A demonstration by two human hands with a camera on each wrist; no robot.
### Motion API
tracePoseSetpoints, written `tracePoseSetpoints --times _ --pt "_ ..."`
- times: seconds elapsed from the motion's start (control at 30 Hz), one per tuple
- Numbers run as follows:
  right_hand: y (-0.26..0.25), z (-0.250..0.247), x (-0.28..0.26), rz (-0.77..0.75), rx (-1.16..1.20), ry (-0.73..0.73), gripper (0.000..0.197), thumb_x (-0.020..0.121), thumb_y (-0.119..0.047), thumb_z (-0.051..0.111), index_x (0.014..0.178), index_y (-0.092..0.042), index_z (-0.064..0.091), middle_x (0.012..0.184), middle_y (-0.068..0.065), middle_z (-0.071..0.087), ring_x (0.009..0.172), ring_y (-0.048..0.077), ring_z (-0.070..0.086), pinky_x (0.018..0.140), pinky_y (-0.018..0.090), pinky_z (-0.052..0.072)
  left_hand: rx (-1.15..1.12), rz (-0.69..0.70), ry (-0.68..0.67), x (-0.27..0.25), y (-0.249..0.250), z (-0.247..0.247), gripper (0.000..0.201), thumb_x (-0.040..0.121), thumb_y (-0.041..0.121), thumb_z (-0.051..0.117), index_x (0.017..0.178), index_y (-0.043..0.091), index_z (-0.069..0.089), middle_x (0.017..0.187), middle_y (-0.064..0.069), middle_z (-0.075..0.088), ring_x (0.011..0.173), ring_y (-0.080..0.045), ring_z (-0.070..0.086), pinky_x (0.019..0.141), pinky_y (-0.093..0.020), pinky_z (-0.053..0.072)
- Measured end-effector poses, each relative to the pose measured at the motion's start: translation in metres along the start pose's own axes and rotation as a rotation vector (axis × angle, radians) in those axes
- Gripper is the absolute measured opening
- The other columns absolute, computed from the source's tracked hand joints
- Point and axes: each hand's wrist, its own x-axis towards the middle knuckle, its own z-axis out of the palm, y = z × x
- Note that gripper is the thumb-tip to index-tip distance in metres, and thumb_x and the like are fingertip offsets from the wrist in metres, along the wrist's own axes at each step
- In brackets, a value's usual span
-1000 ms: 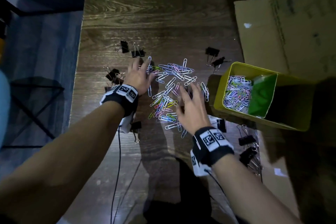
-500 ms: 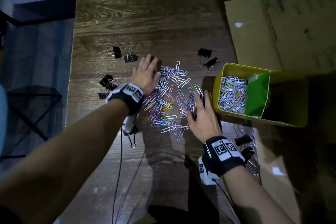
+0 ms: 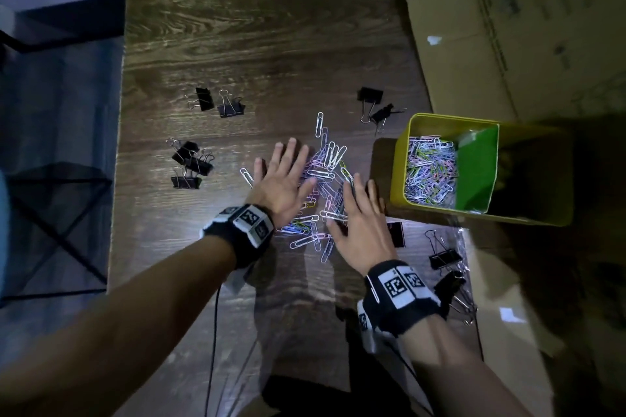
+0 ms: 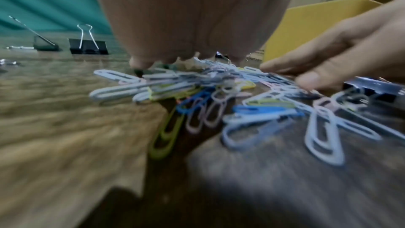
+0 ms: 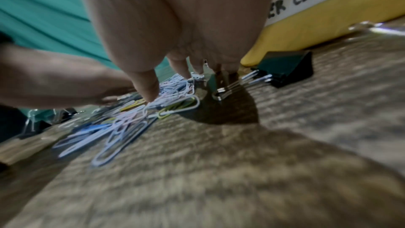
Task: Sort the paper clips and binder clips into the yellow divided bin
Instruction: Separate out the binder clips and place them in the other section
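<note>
A heap of coloured paper clips [image 3: 325, 186] [image 4: 219, 100] [image 5: 131, 120] lies on the dark wooden table [image 3: 271, 27]. My left hand [image 3: 284, 179] lies flat with fingers spread on the heap's left side. On the heap's right side my right hand [image 3: 355, 217] also lies flat, fingers straight, touching the clips. The yellow divided bin [image 3: 406, 132] [image 5: 328, 15] stands just right of the heap; its near compartment holds several paper clips, walled by a green divider [image 3: 477, 169]. Black binder clips [image 3: 189, 162] lie scattered around.
Two binder clips [image 3: 216, 103] lie at the back left, two more [image 3: 372, 101] behind the bin, and several [image 3: 443, 257] at the front right by my right wrist. A cardboard box [image 3: 508, 27] fills the back right. Cables hang from both wrists.
Both hands have slid toward each other, pushing the paper clips into a tighter heap that now sits closer to the bin. The view has shifted slightly left.
</note>
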Motion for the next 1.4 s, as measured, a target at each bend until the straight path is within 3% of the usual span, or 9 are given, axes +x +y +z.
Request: tracePoseSetpoints --times 0.1,0.27,0.53,0.6,0.7,0.83,1.07,1.2,1.4 --pt "0.005 0.005 -0.019 0.023 0.01 0.004 0.078 0.09 -0.045 0.049 0.15 -0.009 0.013 0.159 0.01 0.0 0.146 0.031 -0.001 0.117 0.05 0.004 -0.081 0.029 0.041 0.036 0.003 -0.025 0.059 0.095 0.051 0.022 0.146 0.032 -0.002 0.156 0.007 -0.011 0.144 -0.019 -0.011 0.112 -0.054 -0.002" --pt "0.022 0.004 -0.043 0.104 0.002 -0.002 0.086 0.084 -0.064 0.026 0.15 -0.011 0.011 0.159 0.009 0.006 0.147 0.024 0.003 0.114 0.055 0.008 0.083 0.134 -0.155 0.077 0.02 -0.034 0.055 0.097 0.046 0.018 0.146 0.03 -0.002 0.156 0.008 -0.011 0.144 -0.019 -0.012 0.111 -0.058 -0.001" --pt "0.012 -0.009 -0.04 -0.056 0.098 -0.003 0.094 0.084 -0.055 0.058 0.15 -0.008 0.009 0.159 0.008 0.0 0.147 0.021 -0.002 0.12 0.039 0.002 0.175 0.366 -0.228 -0.003 0.014 -0.001 0.054 0.098 0.042 0.017 0.146 0.03 -0.005 0.154 0.013 -0.014 0.141 -0.012 -0.017 0.112 -0.051 -0.01" --pt "0.006 -0.016 -0.024 -0.114 0.079 -0.058 0.106 0.078 -0.06 0.061 0.15 -0.01 0.001 0.159 0.006 -0.009 0.146 0.018 -0.011 0.116 0.032 -0.006 0.117 0.338 -0.184 -0.014 0.002 -0.007 0.052 0.099 0.039 0.02 0.144 0.033 -0.005 0.151 0.012 -0.016 0.142 -0.013 -0.015 0.112 -0.051 -0.011" --pt "0.005 -0.024 0.01 -0.094 0.035 -0.111 0.12 0.07 -0.07 0.061 0.149 -0.011 -0.008 0.158 0.004 -0.017 0.145 0.018 -0.016 0.117 0.042 -0.004 -0.075 0.057 0.037 -0.012 -0.028 -0.015 0.053 0.099 0.035 0.026 0.146 0.029 0.002 0.155 0.005 -0.008 0.144 -0.02 -0.007 0.112 -0.055 -0.002" --pt "0.003 -0.021 0.037 -0.038 -0.083 -0.223 0.106 0.08 -0.075 0.039 0.149 -0.011 -0.01 0.156 0.004 -0.022 0.143 0.022 -0.023 0.114 0.049 -0.01 -0.071 -0.188 -0.004 -0.009 -0.04 -0.006 0.054 0.098 0.042 0.023 0.147 0.025 0.009 0.157 -0.003 -0.004 0.144 -0.027 -0.006 0.112 -0.056 0.004" --pt "-0.003 0.009 -0.008 -0.104 -0.175 -0.205 0.065 0.1 -0.045 0.016 0.149 -0.009 -0.008 0.157 0.01 -0.018 0.144 0.025 -0.019 0.118 0.046 -0.009 -0.204 -0.114 -0.023 -0.046 0.013 0.032 0.058 0.098 0.042 0.017 0.147 0.015 -0.001 0.155 -0.01 -0.016 0.141 -0.022 -0.02 0.112 -0.043 -0.013" --pt "-0.005 0.031 -0.045 -0.093 -0.142 -0.2 0.073 0.086 -0.046 -0.006 0.148 -0.007 -0.009 0.156 0.008 -0.018 0.144 0.022 -0.019 0.116 0.041 -0.013 -0.275 -0.075 -0.029 -0.076 0.033 0.052 0.059 0.099 0.039 0.018 0.146 0.013 -0.005 0.155 -0.004 -0.016 0.136 -0.011 -0.024 0.113 -0.035 -0.014" --pt "-0.001 0.02 -0.051 -0.085 0.081 -0.049 0.063 0.099 -0.037 0.024 0.149 -0.008 0.001 0.156 0.002 -0.012 0.145 0.016 -0.013 0.118 0.036 -0.007 -0.347 -0.059 0.129 -0.071 0.034 0.034 0.054 0.1 0.035 0.022 0.147 0.018 0.003 0.156 0.002 -0.003 0.143 -0.012 -0.007 0.115 -0.035 -0.004"
